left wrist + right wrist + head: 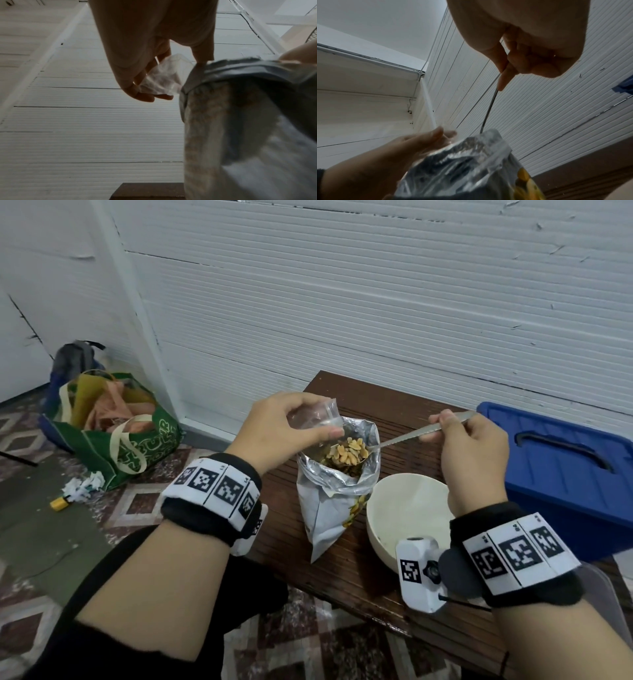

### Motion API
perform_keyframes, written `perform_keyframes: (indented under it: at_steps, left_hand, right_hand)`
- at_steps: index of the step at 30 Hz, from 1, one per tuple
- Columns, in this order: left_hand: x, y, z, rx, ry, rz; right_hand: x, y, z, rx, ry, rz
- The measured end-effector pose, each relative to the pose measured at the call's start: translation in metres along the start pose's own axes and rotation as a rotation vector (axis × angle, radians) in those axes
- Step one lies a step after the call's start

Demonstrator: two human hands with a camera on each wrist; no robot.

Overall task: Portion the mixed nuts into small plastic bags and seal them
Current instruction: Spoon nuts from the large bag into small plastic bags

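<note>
An open silver foil pouch of mixed nuts (329, 501) stands on the dark wooden table (359, 577). My left hand (294, 426) pinches a small clear plastic bag (317, 416) just above the pouch mouth; the same small bag (163, 81) shows crumpled between the fingers in the left wrist view. My right hand (469, 446) grips the handle of a metal spoon (411, 434), whose bowl carries a heap of nuts (347, 455) over the pouch opening, right below the small bag. The spoon's stem (489, 108) runs down into the foil pouch (471, 169).
An empty cream bowl (407, 518) sits right of the pouch. A blue lidded plastic box (561, 470) stands at the table's right end. On the floor to the left are a green tote bag (116, 433) and crumpled paper (84, 486). A white ribbed wall runs behind.
</note>
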State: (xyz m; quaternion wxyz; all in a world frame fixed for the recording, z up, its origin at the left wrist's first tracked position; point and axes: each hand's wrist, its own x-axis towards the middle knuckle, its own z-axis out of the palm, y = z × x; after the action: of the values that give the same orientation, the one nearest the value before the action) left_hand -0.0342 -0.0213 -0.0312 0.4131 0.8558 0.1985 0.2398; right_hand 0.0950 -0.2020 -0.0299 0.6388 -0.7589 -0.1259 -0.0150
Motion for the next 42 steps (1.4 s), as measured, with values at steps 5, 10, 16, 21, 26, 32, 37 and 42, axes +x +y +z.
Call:
perform_keyframes:
  at_steps: [5,10,16,21,26,32,37,42]
  left_hand:
    - [0.002,-0.002,-0.009,0.04,-0.088,0.008]
    - [0.004,-0.004,-0.006,0.074,-0.136,-0.001]
    - [0.004,0.0,0.005,0.103,-0.149,0.034]
    - [0.004,0.005,0.009,0.087,-0.116,0.043]
    - [0.004,0.004,0.014,0.073,-0.094,0.047]
    - [0.004,0.004,0.017,0.032,-0.084,0.043]
    - [0.004,0.004,0.021,0.008,-0.041,0.026]
    - [0.006,0.003,0.013,-0.056,0.035,-0.028]
  right_hand:
    - [0.012,-0.011,-0.006,0.028,0.034,0.016]
    - [0.02,-0.019,-0.012,0.024,0.04,-0.008]
    - [0.021,-0.022,-0.003,0.024,-0.015,0.003]
    - [0.021,-0.019,0.005,-0.002,-0.065,-0.011]
    - [0.021,-0.022,0.01,0.009,-0.097,-0.027]
    - [0.019,-0.023,0.016,0.061,-0.199,-0.049]
    - [0.011,-0.031,0.012,0.196,-0.32,-0.199]
    - [0.015,-0.039,-0.001,0.216,-0.262,-0.405]
